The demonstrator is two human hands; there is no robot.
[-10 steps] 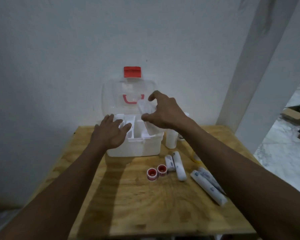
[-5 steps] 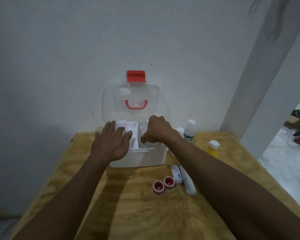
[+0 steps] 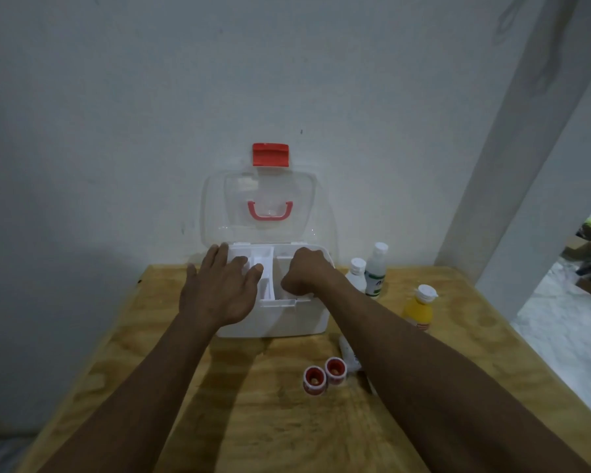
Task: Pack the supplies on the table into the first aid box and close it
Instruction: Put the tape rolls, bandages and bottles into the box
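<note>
Writing: the two white bottles [image 3: 367, 274] and the yellow bottle [image 3: 418, 308] carried labels, but the print was too small and blurred to read; no brand could be made out on the box.
First aid box: the white first aid box [image 3: 287, 317] stood at the far middle of the wooden table [image 3: 270, 421], against the wall, its clear lid [image 3: 268, 206] raised upright with a red latch [image 3: 270, 154] at the top and a red handle [image 3: 270, 211] on the lid.
Left hand: the left hand [image 3: 219, 288] lay flat and spread over the box's left compartment, fingers resting on the rim and dividers, gripping nothing.
Right hand: the right hand [image 3: 304, 273] was curled into a fist, knuckles up, inside the box's right compartment; whether it enclosed anything could not be told.
Supplies left out: two red-capped rolls [image 3: 325, 375] sat touching each other in front of the box; a white wrapped roll [image 3: 348, 355] lay just beside them, partly under the right forearm; the bottles stood right of the box.
Change since earlier: a second before, the right hand was lifted above the box holding something clear; it had since come down into the compartment, while the left hand had stayed on the box.
</note>
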